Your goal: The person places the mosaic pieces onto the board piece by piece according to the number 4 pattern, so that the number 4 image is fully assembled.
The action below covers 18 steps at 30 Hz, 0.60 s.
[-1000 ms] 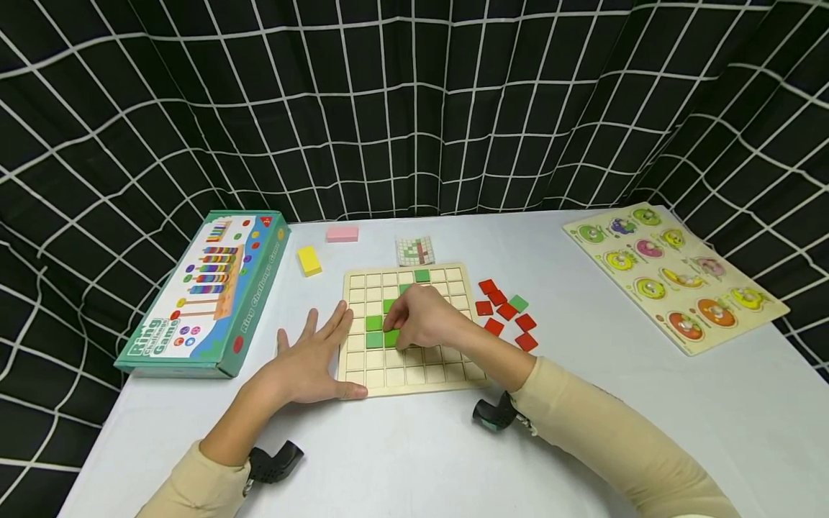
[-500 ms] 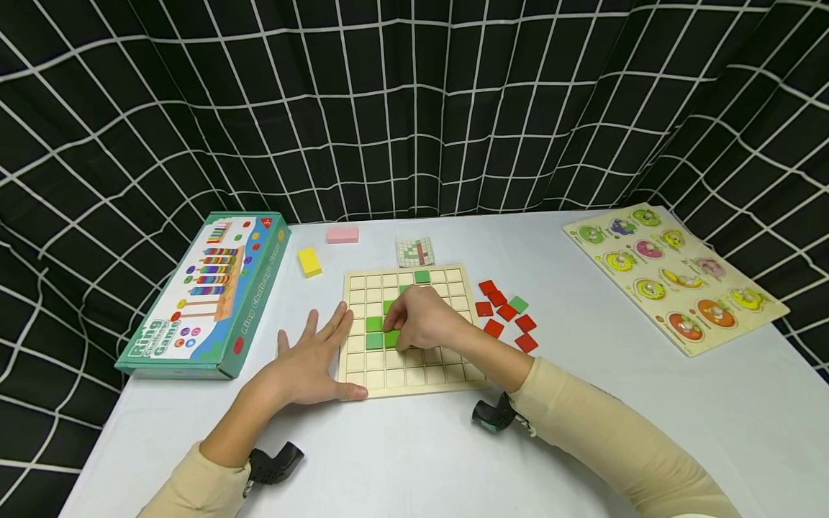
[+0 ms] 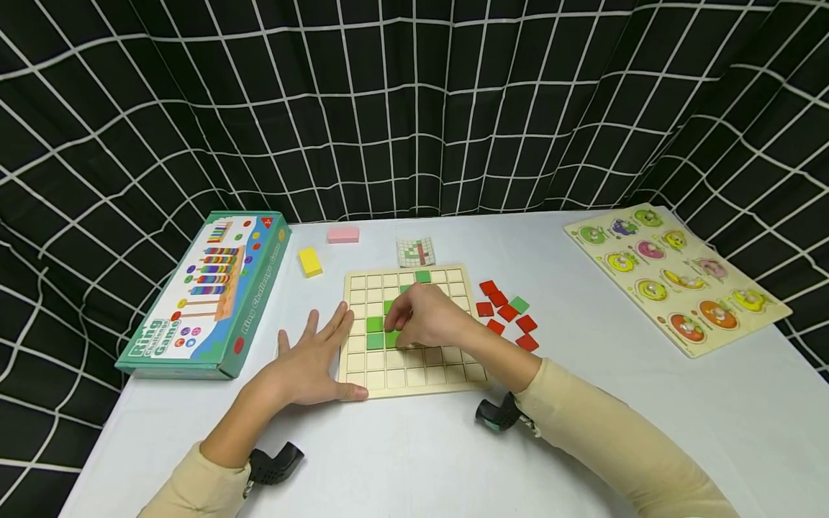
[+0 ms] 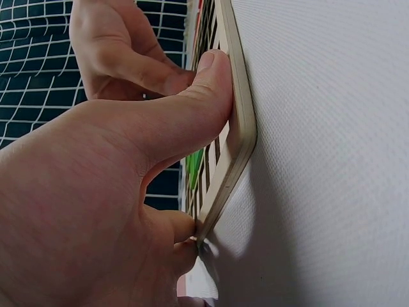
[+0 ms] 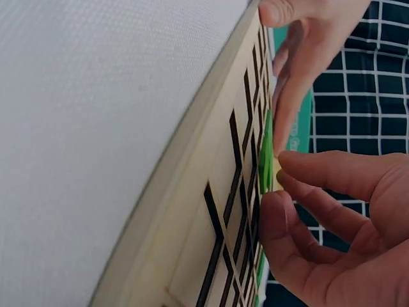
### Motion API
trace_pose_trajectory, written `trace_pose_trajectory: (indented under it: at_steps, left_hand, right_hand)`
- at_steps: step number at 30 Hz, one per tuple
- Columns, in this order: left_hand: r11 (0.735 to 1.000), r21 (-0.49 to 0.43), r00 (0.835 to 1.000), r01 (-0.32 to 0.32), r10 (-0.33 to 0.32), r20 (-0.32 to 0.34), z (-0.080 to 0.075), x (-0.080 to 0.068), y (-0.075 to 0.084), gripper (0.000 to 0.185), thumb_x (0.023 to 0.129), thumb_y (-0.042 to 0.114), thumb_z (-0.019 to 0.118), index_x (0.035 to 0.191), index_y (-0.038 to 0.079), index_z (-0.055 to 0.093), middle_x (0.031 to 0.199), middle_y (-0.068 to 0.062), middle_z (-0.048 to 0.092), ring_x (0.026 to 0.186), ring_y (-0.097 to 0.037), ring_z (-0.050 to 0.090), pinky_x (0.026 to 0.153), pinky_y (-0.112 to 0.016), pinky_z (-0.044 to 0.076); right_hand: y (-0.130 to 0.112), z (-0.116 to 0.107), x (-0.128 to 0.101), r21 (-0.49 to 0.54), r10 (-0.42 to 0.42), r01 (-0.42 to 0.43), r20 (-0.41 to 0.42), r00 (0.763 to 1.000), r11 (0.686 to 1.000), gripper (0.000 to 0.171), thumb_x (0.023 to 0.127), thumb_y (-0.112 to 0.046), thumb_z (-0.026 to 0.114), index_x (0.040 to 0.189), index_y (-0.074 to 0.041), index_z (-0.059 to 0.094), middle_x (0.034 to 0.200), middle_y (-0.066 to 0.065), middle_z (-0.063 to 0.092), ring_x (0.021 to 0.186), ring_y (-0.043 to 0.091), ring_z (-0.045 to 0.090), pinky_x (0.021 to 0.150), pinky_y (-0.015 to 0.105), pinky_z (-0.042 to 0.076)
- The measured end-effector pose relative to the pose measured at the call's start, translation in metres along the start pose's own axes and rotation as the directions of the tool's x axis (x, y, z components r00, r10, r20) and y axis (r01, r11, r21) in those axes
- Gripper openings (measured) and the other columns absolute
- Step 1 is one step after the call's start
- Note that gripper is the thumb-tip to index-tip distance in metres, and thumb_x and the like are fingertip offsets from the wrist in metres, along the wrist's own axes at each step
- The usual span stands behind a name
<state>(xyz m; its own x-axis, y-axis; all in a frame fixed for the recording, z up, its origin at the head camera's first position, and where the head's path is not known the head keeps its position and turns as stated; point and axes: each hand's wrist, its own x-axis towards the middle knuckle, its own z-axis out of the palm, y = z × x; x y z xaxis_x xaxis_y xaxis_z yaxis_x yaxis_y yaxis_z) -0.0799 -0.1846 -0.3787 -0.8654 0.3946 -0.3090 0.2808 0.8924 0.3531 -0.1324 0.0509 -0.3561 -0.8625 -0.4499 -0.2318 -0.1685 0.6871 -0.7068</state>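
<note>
My left hand (image 3: 311, 367) lies with fingers spread at the left edge of a pale wooden grid board (image 3: 414, 378). In the left wrist view, its thumb (image 4: 208, 96) rests on the board's near rim. Over the board's middle, my right hand (image 3: 427, 316) pinches a green square tile (image 3: 391, 339) at its cell, thumb and forefinger at its edges. In the right wrist view, that tile (image 5: 265, 160) sits low against the grid. More green tiles (image 3: 375, 332) lie in cells beside it; another green tile (image 3: 422, 276) is in the top row. The right hand hides some cells.
Right of the board lie several loose red tiles (image 3: 507, 311) and one green tile (image 3: 519, 305). Behind it is a small pattern card (image 3: 416, 252). Yellow (image 3: 309, 262) and pink (image 3: 342, 234) blocks, a game box (image 3: 207, 295) and a fruit puzzle board (image 3: 676, 277) surround it.
Both hands stay almost in place. The right hand's fingers shift very slightly at the green tile; the left hand keeps its position on the board's edge.
</note>
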Motion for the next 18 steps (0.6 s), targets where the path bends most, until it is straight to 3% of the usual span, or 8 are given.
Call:
trace_pose_trajectory:
  at_steps: [10, 18]
  left_hand:
    - [1.0, 0.001, 1.0, 0.002, -0.002, 0.0, 0.0, 0.0, 0.001, 0.129, 0.077, 0.071, 0.079, 0.169, 0.012, 0.009, 0.178, -0.004, 0.001, 0.158, -0.053, 0.003, 0.107, -0.09, 0.006]
    - [1.0, -0.007, 1.0, 0.002, -0.002, 0.003, -0.001, 0.0, 0.001, 0.129, 0.077, 0.07, 0.08, 0.169, 0.012, 0.009, 0.178, -0.004, 0.0, 0.159, -0.053, 0.002, 0.107, -0.09, 0.004]
  right_hand:
    - [0.014, -0.023, -0.012, 0.056, -0.106, 0.106, 0.009, 0.994, 0.993, 0.017, 0.085, -0.001, 0.079, 0.101, -0.008, 0.08, 0.087, 0.0, 0.073, 0.079, 0.015, 0.068, 0.079, 0.03, 0.057]
    - [0.028, -0.05, -0.026, 0.042, -0.191, 0.193, -0.04, 0.981, 0.98, 0.018, 0.087, -0.003, 0.078, 0.105, -0.008, 0.08, 0.104, 0.006, 0.078, 0.09, 0.017, 0.071, 0.086, 0.035, 0.057]
